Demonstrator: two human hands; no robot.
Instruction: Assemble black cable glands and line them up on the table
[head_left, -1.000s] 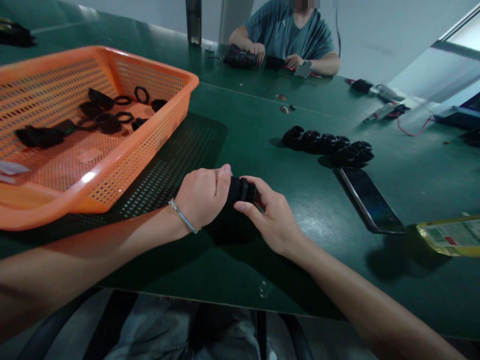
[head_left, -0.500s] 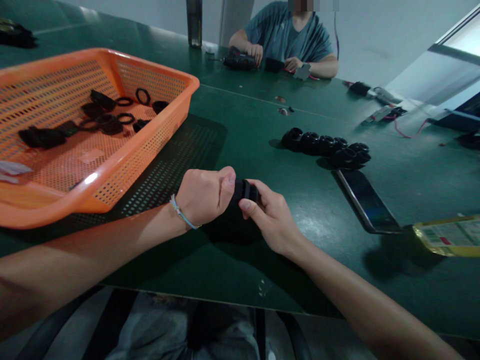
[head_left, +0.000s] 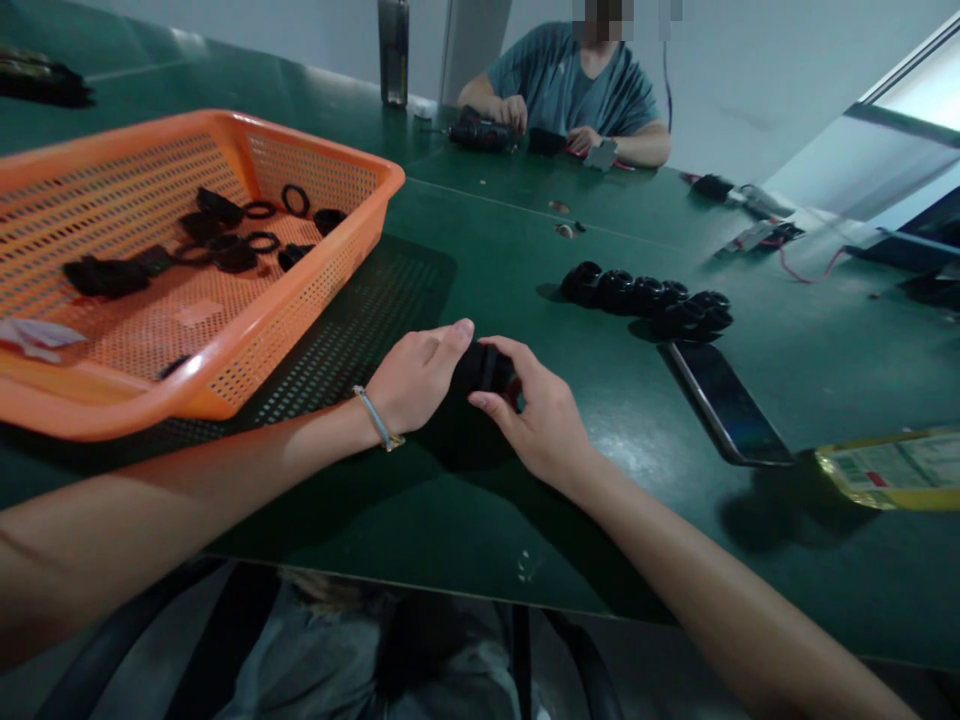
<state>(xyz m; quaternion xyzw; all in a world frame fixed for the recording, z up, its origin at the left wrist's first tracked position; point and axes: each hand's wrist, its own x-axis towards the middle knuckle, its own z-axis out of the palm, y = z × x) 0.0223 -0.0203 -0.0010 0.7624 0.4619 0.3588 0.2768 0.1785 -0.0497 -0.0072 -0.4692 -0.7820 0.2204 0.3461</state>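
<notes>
Between my two hands, just above the green table, is a black round plastic fitting (head_left: 487,368) with a ring-like band around it. My left hand (head_left: 420,375) is closed around its left end, thumb pointing up; its palm side is hidden. The thumb and fingers of my right hand (head_left: 547,410) curl around the right end. Shadow and fingers hide much of the part's shape. Beyond my right hand stands a row of glossy black curved fittings (head_left: 645,297).
At left is an orange perforated basket (head_left: 330,300) with black rings and caps inside. To the right lie a phone (head_left: 727,400) and a yellow-edged package (head_left: 892,468). Across the green table (head_left: 480,270) a person (head_left: 577,90) sits by a black power tool (head_left: 480,130). A bottle (head_left: 394,55) stands behind.
My left hand has turned slightly and its thumb now lies straighter. My right fingers reach further over the top of the fitting. The view has shifted a little.
</notes>
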